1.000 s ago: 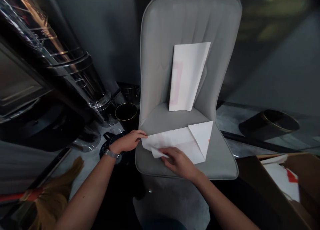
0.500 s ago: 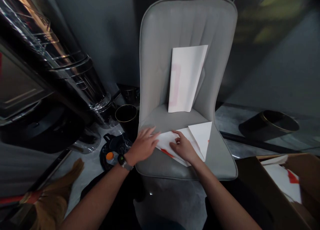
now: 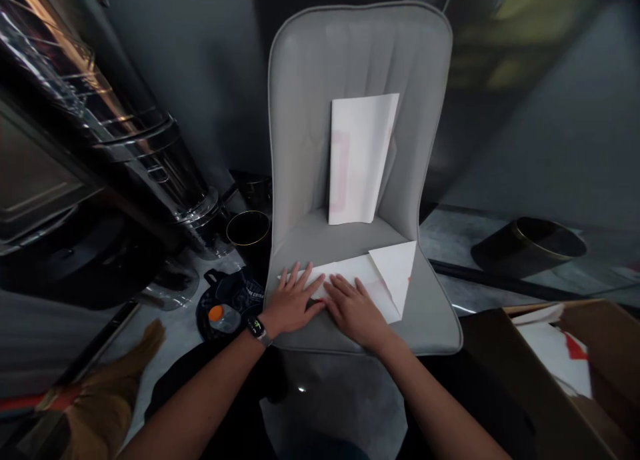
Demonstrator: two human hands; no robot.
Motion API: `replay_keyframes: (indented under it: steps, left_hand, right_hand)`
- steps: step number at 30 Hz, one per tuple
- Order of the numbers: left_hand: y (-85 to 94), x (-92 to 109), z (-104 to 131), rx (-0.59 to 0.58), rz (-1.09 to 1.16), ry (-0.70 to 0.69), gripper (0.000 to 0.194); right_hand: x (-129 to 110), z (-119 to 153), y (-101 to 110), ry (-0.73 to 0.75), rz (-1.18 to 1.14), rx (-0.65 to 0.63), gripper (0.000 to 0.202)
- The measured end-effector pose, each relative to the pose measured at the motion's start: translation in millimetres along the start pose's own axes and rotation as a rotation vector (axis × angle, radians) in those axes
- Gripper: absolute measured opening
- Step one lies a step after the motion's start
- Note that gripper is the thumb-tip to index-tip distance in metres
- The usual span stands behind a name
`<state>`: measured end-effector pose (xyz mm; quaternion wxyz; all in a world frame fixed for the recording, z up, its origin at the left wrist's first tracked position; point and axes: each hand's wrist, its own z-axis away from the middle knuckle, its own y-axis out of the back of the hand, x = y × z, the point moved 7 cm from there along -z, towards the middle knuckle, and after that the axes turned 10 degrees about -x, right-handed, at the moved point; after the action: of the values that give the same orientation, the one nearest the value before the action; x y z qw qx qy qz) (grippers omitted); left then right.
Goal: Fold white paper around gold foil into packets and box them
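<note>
**Two open hands press on folded white paper**

The gray chair [image 3: 420, 327] lies beneath both hands. Well off to their right is an open box [image 3: 493, 373]. Past the fingertips, a folded sheet [image 3: 357, 163] leans against the backrest. The folded white paper [image 3: 395, 273] lies on the seat under the hands, its triangular flap beyond the right one. The left hand [image 3: 289, 305] is open, palm down, fingers spread; the right hand [image 3: 356, 312] lies open and flatter, fingers closer together. Both touch the paper, gripping nothing visible.
</note>
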<state>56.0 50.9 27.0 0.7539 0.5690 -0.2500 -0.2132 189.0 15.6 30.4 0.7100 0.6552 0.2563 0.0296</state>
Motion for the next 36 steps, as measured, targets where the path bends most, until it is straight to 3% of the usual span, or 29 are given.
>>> replay_keyframes:
  steps: [9, 14, 22, 30, 36]
  left_hand:
    - [-1.7, -4.9, 0.1, -0.001, 0.016, -0.041, 0.071]
    - [-0.6, -1.6, 0.0, -0.027, 0.006, -0.034, 0.071]
    - [-2.5, -2.3, -0.8, 0.009, 0.009, -0.070, 0.068]
    - [-1.0, -0.7, -5.2, 0.018, 0.038, 0.035, 0.052]
    - [-1.0, -0.6, -8.8, 0.079, 0.048, 0.057, 0.052]
  right_hand:
    - [2.0, 14.2, -14.3, 0.058, 0.031, -0.057, 0.079]
    - [2.5, 19.6, -19.4, 0.092, 0.088, -0.022, 0.077]
    - [-13.6, 64.5, -22.0, 0.058, 0.186, 0.058, 0.096]
    - [-2.6, 113.2, -16.9, -0.053, 0.254, 0.132, 0.096]
    - [-17.1, 138.9, -11.2, -0.043, 0.252, 0.149, 0.082]
